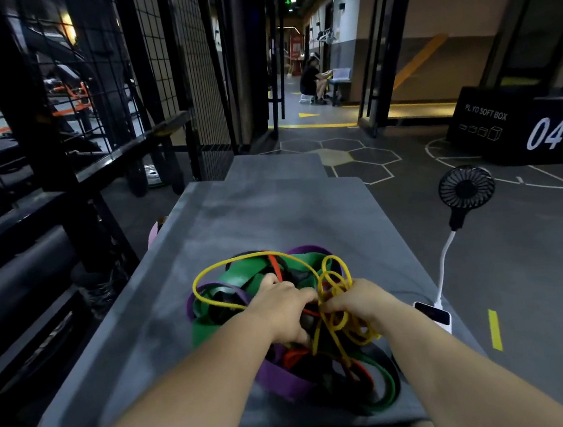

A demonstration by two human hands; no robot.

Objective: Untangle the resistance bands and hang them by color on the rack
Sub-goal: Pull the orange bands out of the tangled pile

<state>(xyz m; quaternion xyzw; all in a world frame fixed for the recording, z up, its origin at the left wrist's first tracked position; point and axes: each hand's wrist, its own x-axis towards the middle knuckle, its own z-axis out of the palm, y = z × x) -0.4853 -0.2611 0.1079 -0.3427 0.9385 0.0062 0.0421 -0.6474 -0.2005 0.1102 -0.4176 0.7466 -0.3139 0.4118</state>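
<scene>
A grey padded platform (240,224) runs away from the viewer across a dark gym floor (484,262) marked with pale hexagon lines (361,161). A black metal rack (43,143) with wire mesh panels stands along the left. To the right are a black soft box (520,131) printed "04" and a small black fan (466,188) on a white stalk, its white base (434,317) at the platform's right edge. Far down the corridor a person (312,79) sits on a stool. The resistance bands (245,278) lie in 1 knotted heap on the near half of the platform, its long axis slanting from far left to near right. A wide purple band (282,378) and a green band (386,392) spill toward the viewer, and thin loops of yellow band (334,325) arch over the top. Both hands meet at the middle of the heap. The left hand (282,309) has its fingers curled down into the bands, gripping strands, though which colour cannot be told. The right hand (360,300) pinches a bunch of yellow band loops between curled fingers and thumb.
</scene>
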